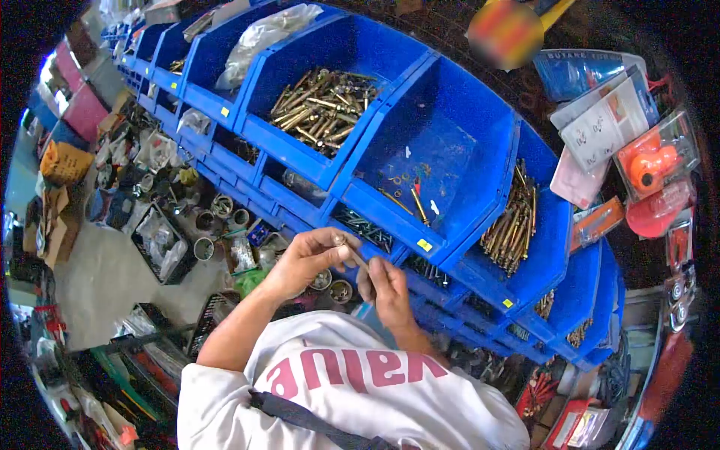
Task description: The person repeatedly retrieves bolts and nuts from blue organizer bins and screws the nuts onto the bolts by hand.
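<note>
Between my two hands is a metal anchor bolt [355, 256], held in front of the blue bins. My left hand [311, 259] has its fingers pinched round the bolt's upper end. The fingers of my right hand [388, 291] close on its lower end. Beyond them, a blue bin [465, 135] holds a few loose pieces, among them a red-tipped one [418, 201]. The bin to its left is heaped with brass-coloured anchor bolts [324, 109]. Longer bolts [513, 225] fill the bin on the right.
More blue bins [300, 196] are stacked below and to both sides. Packaged goods [604, 124] hang at the right. On the floor at the left stand a black crate [162, 244] and several small pots [204, 248]. A plastic bag [264, 43] lies over an upper-left bin.
</note>
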A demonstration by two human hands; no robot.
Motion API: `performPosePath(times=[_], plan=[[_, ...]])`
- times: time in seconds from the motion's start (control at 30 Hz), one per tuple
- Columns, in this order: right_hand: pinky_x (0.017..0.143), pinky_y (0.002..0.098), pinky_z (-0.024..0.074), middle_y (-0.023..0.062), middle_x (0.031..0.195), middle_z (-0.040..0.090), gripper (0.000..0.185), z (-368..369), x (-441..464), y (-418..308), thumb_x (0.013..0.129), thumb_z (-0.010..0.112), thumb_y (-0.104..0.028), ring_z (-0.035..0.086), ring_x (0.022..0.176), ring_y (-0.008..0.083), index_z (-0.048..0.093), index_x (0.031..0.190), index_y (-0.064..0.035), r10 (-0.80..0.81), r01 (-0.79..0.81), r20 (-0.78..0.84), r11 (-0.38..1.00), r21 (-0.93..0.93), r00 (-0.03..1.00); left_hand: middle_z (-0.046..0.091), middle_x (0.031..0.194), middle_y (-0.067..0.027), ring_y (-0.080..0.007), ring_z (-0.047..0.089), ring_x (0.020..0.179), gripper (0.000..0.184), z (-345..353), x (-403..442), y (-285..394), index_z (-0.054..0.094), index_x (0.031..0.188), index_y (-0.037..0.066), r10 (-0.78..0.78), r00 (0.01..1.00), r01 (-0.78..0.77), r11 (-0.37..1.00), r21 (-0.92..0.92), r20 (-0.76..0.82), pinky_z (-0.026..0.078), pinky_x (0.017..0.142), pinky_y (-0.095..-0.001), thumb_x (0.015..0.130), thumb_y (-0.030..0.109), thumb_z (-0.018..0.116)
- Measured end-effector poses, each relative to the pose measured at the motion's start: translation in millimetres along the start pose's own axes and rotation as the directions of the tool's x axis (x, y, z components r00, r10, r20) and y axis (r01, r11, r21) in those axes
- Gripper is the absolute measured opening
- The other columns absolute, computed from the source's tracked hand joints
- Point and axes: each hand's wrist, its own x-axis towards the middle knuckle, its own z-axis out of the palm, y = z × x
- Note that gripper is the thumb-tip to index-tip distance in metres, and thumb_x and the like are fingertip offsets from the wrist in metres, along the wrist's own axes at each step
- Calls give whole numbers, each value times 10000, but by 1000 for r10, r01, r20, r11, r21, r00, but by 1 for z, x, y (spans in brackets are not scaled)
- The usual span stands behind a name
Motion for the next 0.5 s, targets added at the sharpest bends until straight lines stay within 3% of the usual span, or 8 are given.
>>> performPosePath(times=[0.1,0.17,0.2,0.33,0.37,0.4,0.43,0.5], plan=[[437,269,338,18,561,501,306,-5,1,8,945,471,-234,445,462,106,541,725,-32,-36,35,-2,986,-164,999,629,870,-28,-102,581,824,213,-7,4,-21,590,986,43,-29,999,28,998,-50,-39,466,708,-250,927,236,523],[476,320,393,107,606,561,259,-4,-2,-2,914,516,-194,537,498,199,544,739,-6,-129,118,17,827,-549,991,632,863,-38,-111,596,799,199,-11,8,-24,577,955,55,-62,994,53,994,-95,-87,473,687,-247,936,240,505],[541,348,442,164,683,598,199,-3,-5,-12,879,560,-168,608,596,261,567,774,2,-107,97,15,822,-562,994,631,843,-54,-134,614,766,176,-13,11,-21,540,955,59,-43,994,31,993,-110,-103,489,652,-251,939,228,496],[594,342,466,152,756,626,155,-13,-10,-30,852,601,-160,628,673,262,598,832,-7,-218,193,35,770,-609,975,599,768,-81,-158,608,642,221,-34,25,20,483,944,50,34,949,-16,998,62,-314,499,516,-262,959,264,430],[595,303,462,121,763,630,119,-14,-9,-40,831,620,-126,605,665,191,605,831,-8,-274,239,39,751,-616,961,591,734,-76,-159,602,606,218,-34,32,38,486,942,47,75,927,-60,997,50,-367,488,482,-258,957,258,432],[597,263,458,90,771,635,89,-14,-7,-54,810,639,-92,582,657,121,611,830,-10,-330,283,42,729,-624,943,562,691,-53,-158,584,570,288,-38,41,53,513,961,55,146,902,-59,974,220,-405,456,475,-259,931,340,476],[613,279,473,97,805,639,82,-12,-6,-71,806,642,-86,601,682,147,618,836,-14,-307,248,21,727,-640,952,549,667,-41,-147,578,564,292,-47,53,64,515,945,54,203,902,-99,956,275,-381,441,471,-250,928,344,482],[624,298,483,107,806,637,89,-21,8,-92,798,646,-81,618,697,185,614,841,-10,-457,384,111,563,-732,882,527,653,-20,-109,537,551,231,-62,82,86,524,915,73,214,915,-94,938,335,-341,411,478,-232,936,300,484]])
